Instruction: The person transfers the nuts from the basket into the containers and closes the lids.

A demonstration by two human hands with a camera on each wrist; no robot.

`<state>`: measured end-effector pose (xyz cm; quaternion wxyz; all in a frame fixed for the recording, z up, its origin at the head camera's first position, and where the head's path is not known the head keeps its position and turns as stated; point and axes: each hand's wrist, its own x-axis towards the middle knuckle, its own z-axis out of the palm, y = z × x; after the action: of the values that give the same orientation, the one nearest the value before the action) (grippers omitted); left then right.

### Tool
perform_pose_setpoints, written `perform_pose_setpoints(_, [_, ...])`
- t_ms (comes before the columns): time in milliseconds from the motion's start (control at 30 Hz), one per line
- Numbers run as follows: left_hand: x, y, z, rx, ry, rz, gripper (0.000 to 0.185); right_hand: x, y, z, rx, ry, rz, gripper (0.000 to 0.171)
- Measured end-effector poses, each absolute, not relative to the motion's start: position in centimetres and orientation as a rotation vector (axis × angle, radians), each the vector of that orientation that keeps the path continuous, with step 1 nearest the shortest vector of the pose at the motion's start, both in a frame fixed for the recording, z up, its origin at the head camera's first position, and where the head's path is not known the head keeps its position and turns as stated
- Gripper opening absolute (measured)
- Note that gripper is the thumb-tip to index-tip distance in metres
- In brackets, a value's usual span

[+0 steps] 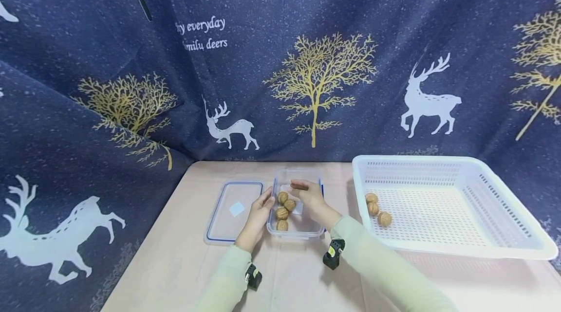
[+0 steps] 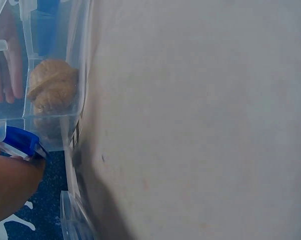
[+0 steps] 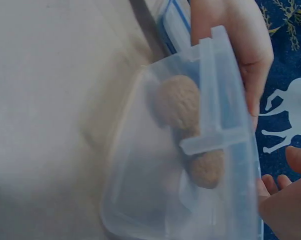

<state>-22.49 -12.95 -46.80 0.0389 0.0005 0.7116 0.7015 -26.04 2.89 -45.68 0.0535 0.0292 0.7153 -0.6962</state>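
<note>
A clear plastic box [image 1: 310,224] with blue side clips holds several walnuts [image 1: 282,213] along its left side. My left hand [image 1: 256,217] lies against the box's left wall, its fingers along the outside near the rim. In the left wrist view, part of this hand touches a blue clip [image 2: 21,140]. Over the right part of the box is my right hand [image 1: 313,200], fingers extended and nothing in them. Through the clear wall, the left wrist view shows its fingers [image 2: 13,70] beside a walnut [image 2: 53,85].
A clear lid [image 1: 221,222] with a blue seal lies left of the box on the pale table [image 1: 175,258]. At the right stands a white perforated basket [image 1: 434,205] with three walnuts [image 1: 384,219] near its left end. A dark printed cloth [image 1: 245,78] hangs behind.
</note>
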Motion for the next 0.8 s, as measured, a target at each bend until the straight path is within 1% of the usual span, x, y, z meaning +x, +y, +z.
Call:
perform_pose_setpoints(233, [-22.5, -13.0, -46.8, -0.002, 2.186, 2.144, 0.048, -26.4, 3.2, -44.1, 0.094, 2.160, -2.104, 0.039])
perform_pose_setpoints(667, [-22.4, -13.0, -46.6, 0.017, 2.188, 2.138, 0.048, -27.4, 4.3, -41.5, 0.000, 2.109, -2.154, 0.042])
perform_pose_setpoints(800, [-22.8, -13.1, -47.2, 0.009, 2.179, 2.141, 0.048, -27.6, 5.1, -40.4, -0.018, 2.136, -2.133, 0.042])
